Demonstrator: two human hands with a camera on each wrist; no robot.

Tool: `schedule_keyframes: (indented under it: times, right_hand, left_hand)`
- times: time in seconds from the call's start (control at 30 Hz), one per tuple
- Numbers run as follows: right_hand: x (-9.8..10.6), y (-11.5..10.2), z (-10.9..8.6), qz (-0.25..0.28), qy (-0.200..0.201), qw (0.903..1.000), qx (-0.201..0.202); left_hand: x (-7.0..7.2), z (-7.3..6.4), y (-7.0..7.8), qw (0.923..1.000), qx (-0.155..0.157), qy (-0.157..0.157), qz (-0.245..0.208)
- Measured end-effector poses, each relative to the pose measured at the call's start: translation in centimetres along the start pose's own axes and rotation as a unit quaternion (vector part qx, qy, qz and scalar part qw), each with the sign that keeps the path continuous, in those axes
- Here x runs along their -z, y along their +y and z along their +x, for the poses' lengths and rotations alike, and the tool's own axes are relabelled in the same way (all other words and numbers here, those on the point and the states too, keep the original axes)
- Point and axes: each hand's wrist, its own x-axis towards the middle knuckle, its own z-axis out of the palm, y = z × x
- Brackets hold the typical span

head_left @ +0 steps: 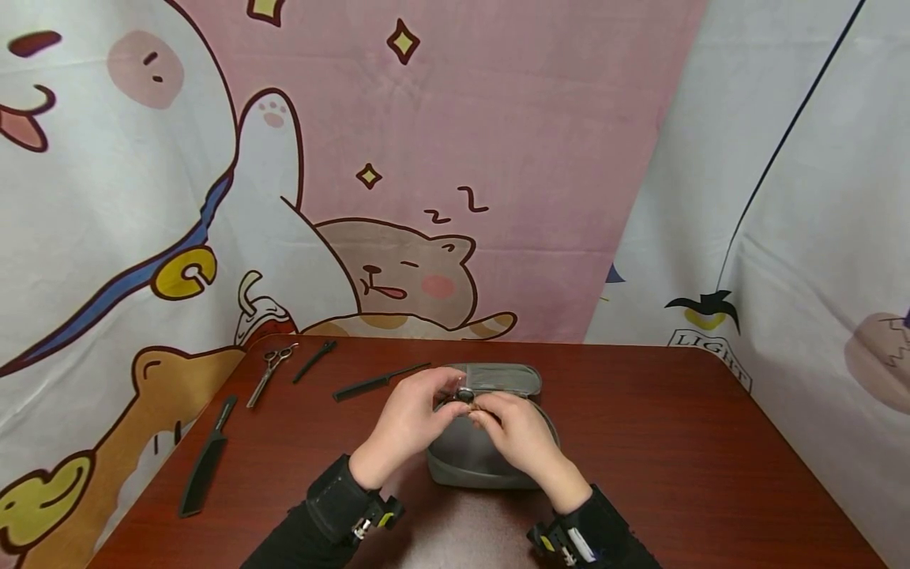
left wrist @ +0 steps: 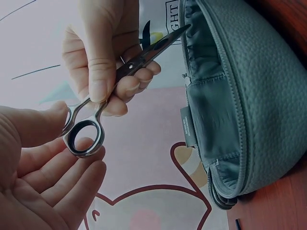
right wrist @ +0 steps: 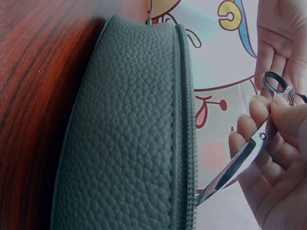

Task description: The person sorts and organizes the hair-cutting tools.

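A pair of metal scissors with dark-lined finger rings is held between both hands, over an open grey-green zip case. My right hand pinches the scissors near the pivot, thumb on top and fingers beneath. At the finger rings, my left hand has its thumb against one ring and its fingertips behind the other. The blades slant toward the case opening, and in the right wrist view the tip passes behind the zipper edge. Inside the case, a dark lining shows in the left wrist view.
On the left of the brown table lie a broad dark comb, another pair of scissors and a small dark slim tool. A thin-handled comb lies just left of the case. The case lid is folded back.
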Motion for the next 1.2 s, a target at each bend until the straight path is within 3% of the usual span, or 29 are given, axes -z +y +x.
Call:
schedule_keyframes:
  times: [0.53,1.0,1.2]
  right_hand:
    - [0.2,-0.2,-0.1,0.009,-0.022,0.9997,0.002]
    - [0.7,-0.3,0.2,0.027,-0.028,0.9992,0.006]
    - [1.1,-0.2,0.4,0.035,-0.037,0.9986,-0.015]
  left_hand:
    - [-0.1,-0.2,-0.1,0.9999,-0.005,-0.010,0.004]
    - [-0.3,-0.5,-0.5,0.9991,-0.013,0.034,-0.023]
    - [-0.4,-0.6,-1.0,0.9979,0.009,0.052,-0.038]
